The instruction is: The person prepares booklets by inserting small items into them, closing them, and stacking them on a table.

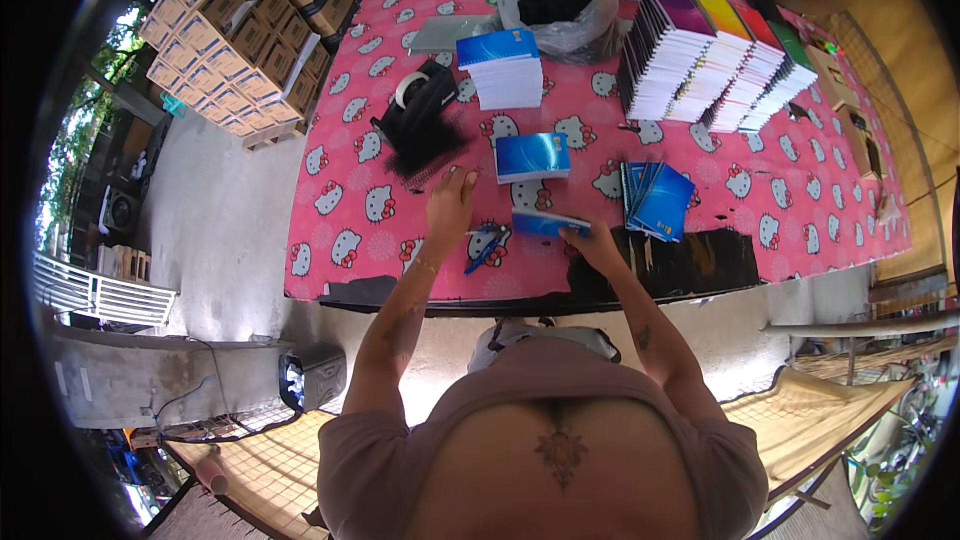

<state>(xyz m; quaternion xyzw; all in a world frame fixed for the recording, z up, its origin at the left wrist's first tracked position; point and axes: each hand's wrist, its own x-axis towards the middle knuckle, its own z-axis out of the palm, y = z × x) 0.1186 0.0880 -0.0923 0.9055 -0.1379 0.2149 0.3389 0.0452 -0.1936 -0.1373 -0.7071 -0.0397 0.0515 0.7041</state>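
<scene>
My right hand grips the right end of a blue-covered notebook, tilted up near the table's front edge. My left hand is closed beside a pile of thin black strands; whatever its fingers hold is too small to make out. Just beyond the held notebook lies a short stack of blue notebooks. A slim blue tool rests on the tablecloth between my forearms. To the right, several blue notebooks are fanned out, with dark spiral binding along an edge.
A black tape dispenser stands behind the black pile. Farther back are a tall blue notebook stack and a clear bag of black material. Multicoloured notebook stacks fill the far right. Cartons are piled on the floor at left.
</scene>
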